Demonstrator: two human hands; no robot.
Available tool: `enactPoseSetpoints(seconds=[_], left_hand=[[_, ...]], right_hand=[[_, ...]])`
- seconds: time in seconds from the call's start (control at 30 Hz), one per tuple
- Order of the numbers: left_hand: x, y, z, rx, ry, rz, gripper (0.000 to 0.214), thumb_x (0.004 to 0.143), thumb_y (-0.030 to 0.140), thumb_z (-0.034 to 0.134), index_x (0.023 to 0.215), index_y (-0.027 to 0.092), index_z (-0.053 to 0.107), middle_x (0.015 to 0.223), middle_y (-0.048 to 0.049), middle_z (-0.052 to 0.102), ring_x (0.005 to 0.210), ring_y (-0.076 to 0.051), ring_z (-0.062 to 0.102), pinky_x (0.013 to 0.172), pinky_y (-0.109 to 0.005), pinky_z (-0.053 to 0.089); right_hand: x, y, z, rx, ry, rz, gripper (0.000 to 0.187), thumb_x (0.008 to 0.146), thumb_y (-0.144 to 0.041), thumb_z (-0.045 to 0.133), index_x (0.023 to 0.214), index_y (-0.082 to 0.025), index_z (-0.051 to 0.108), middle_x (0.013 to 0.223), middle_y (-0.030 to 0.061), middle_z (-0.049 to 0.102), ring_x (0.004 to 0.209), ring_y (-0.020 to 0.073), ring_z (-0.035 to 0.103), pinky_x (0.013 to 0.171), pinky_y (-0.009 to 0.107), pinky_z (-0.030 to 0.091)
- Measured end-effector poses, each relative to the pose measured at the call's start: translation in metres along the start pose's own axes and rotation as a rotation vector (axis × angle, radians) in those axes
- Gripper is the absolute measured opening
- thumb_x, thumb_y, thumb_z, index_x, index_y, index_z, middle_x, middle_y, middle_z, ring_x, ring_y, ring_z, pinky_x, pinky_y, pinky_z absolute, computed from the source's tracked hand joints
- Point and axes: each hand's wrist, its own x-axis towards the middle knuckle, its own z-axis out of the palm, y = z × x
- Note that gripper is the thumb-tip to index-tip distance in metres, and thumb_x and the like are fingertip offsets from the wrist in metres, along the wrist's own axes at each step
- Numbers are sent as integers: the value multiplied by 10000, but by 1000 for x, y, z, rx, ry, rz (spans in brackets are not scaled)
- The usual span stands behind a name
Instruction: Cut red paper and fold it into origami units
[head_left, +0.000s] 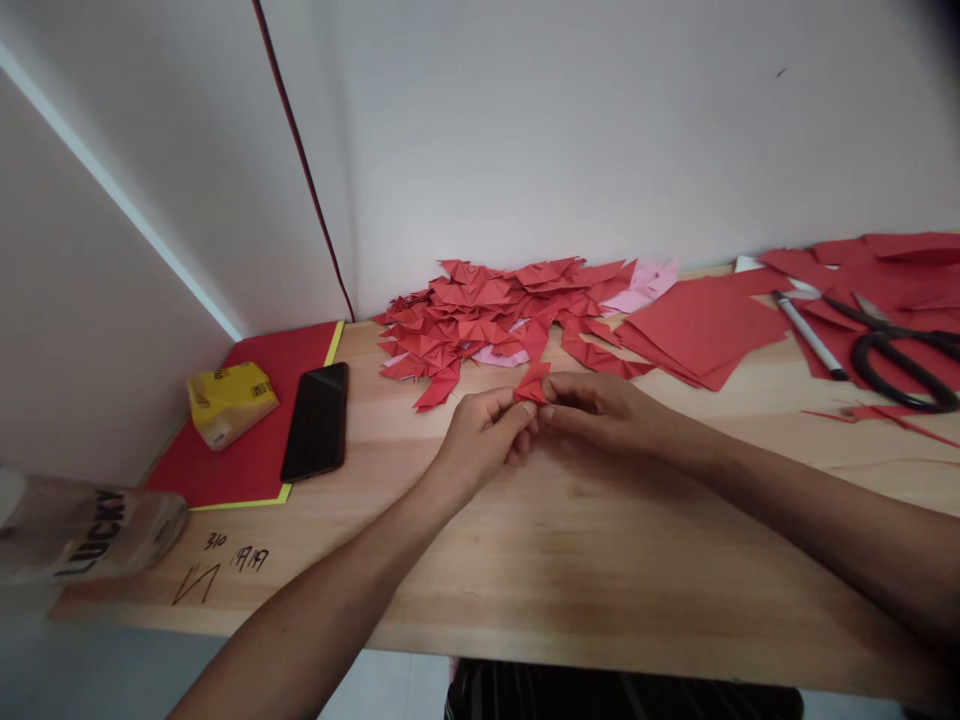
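Observation:
Between my two hands, a small folded piece of red paper is held just above the wooden table. My left hand pinches it with thumb and fingers on its left side. On the other side, my right hand grips its edge between thumb and forefinger. Right behind them lies a heap of folded red paper pieces, with a few pink ones among them. A stack of red paper squares sits to the right of the heap.
Black-handled scissors, a white marker and red paper scraps lie at the right. At the left are a phone, a yellow packet on red sheets, and a clear cup. A wall rises behind the table.

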Motion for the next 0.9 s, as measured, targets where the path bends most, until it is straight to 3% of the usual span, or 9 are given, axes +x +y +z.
enactPoseSetpoints(seconds=[0.13,0.33,0.6,0.73,0.9], left_hand=[[1,-4,-2,-34,-36,0,223,839,342,534,726,152,561,543,35,539,404,-50,451,392,-161,302],[1,-3,-2,77,-7,48,217,850,312,516,699,158,533,517,45,511,412,-51,445,414,-160,324],[1,0,-1,42,-11,-2,204,859,275,461,712,159,541,545,38,530,404,-59,465,384,-162,329],[1,0,-2,62,-14,12,204,858,276,468,696,163,517,552,30,539,410,-64,482,385,-163,354],[2,-6,-4,83,-45,34,226,874,329,491,720,167,520,573,26,551,434,-75,504,404,-175,381]], right_hand=[[0,1,0,97,-12,12,176,895,-349,529,817,-193,551,779,3,582,698,135,517,626,271,385],[-1,-5,6,-10,115,85,247,885,-383,538,728,-197,494,680,-25,496,624,115,442,570,262,330],[0,-2,4,39,75,90,193,886,-343,511,767,-191,518,694,-19,522,632,115,463,582,260,345],[-2,-4,6,-2,147,110,218,863,-374,572,762,-195,501,678,-30,492,620,109,433,567,254,333],[-2,-7,8,53,194,93,283,887,-449,538,779,-188,554,749,11,566,655,129,484,581,269,365]])
